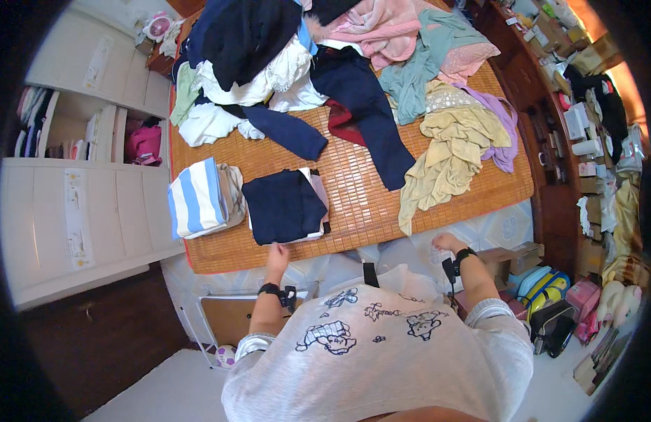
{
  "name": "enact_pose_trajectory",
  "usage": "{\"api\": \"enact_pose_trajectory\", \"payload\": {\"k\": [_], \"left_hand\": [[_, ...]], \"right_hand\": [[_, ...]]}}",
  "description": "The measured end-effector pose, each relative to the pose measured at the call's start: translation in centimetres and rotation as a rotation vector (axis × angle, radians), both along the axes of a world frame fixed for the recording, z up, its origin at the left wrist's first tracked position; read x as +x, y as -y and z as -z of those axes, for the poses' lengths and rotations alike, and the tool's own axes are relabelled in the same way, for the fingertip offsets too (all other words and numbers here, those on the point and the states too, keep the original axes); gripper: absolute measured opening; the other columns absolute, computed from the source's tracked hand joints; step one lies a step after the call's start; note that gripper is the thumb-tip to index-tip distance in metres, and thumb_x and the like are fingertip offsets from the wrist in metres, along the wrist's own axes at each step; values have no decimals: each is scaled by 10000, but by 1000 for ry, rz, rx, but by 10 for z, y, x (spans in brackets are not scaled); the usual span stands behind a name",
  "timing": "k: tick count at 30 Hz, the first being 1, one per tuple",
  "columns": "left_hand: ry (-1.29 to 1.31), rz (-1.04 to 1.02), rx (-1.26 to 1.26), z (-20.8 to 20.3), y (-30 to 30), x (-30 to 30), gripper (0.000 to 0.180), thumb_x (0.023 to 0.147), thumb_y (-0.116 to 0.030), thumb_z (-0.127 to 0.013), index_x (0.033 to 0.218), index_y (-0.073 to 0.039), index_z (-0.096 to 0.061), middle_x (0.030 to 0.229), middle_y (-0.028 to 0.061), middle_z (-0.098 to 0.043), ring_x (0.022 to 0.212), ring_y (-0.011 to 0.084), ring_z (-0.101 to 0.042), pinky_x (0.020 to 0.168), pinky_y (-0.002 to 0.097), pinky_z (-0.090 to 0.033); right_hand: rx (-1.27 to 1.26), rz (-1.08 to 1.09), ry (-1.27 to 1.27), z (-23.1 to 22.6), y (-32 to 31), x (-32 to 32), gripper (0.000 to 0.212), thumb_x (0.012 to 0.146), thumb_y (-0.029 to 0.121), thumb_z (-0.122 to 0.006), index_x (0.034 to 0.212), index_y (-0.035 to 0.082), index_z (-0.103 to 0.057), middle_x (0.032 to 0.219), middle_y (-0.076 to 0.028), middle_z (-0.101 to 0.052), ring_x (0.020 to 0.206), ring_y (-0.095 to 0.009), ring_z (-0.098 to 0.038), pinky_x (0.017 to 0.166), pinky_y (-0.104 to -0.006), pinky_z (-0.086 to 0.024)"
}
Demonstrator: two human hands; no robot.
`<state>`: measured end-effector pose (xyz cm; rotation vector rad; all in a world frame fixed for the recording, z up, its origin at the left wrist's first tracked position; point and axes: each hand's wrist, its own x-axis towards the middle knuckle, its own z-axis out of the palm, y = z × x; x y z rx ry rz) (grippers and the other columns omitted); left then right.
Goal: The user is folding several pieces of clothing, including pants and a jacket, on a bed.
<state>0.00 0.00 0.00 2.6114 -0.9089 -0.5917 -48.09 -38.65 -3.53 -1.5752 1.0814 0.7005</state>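
A dark navy folded garment (283,206) tops a small pile near the bed's front edge, with pale pink and white cloth showing beneath it. My left hand (277,254) is at the pile's near edge, fingers bent together; whether cloth is between them is too small to make out. To its left is another folded pile topped by a blue-and-white striped garment (196,200). My right hand (448,243) is curled closed in front of the bed, with nothing visible in it. The nearest cloth to it is a crumpled yellow garment (448,155).
A woven mat (357,186) covers the bed. Across its far side lie a black garment (244,39), navy trousers (367,105), a green top (431,56) and a pink garment (381,28). White cabinets (51,204) stand left; bags (550,288) and boxes line the right.
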Motion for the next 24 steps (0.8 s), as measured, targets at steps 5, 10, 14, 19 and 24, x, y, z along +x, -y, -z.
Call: {"api": "enact_pose_trajectory", "payload": {"k": [5, 10, 14, 19, 24], "left_hand": [[-985, -248, 394, -49, 19, -107, 299, 796, -350, -523, 890, -69, -557, 752, 30, -566, 658, 132, -506, 602, 272, -423], [-1152, -673, 7, -53, 32, -158, 213, 806, -284, -514, 875, -84, -541, 744, 23, -557, 622, 116, -494, 555, 249, -398], [-1285, -975, -228, -19, 22, -178, 170, 795, -229, -532, 853, -70, -528, 695, 32, -552, 589, 127, -504, 527, 242, -389], [-1243, -1107, -266, -13, 48, -211, 190, 800, -216, -523, 923, -72, -533, 735, 36, -559, 624, 134, -512, 550, 241, -403], [-1269, -1034, -257, -29, 83, -233, 217, 802, -236, -518, 943, -71, -529, 758, 32, -561, 659, 127, -514, 574, 244, -406]], "right_hand": [[-410, -553, 306, -1, 19, -16, 201, 735, 193, -551, 817, 34, -641, 778, -123, -642, 656, -195, -604, 606, -320, -486], [-297, -89, 294, 24, 53, 35, 316, 688, 314, -540, 757, 19, -628, 789, -198, -608, 744, -325, -584, 684, -389, -460], [-366, 42, 352, 15, 85, 98, 368, 652, 258, -624, 907, -3, -581, 894, -228, -570, 862, -337, -542, 760, -391, -438], [-613, 105, 353, 3, 99, 153, 758, 617, 295, -700, 1239, 36, -355, 1182, -175, -430, 1063, -326, -426, 873, -447, -375], [-760, -247, -62, -32, 76, 158, 965, 580, 314, -731, 1353, 150, -176, 1337, -123, -282, 1149, -276, -365, 876, -575, -313]]}}
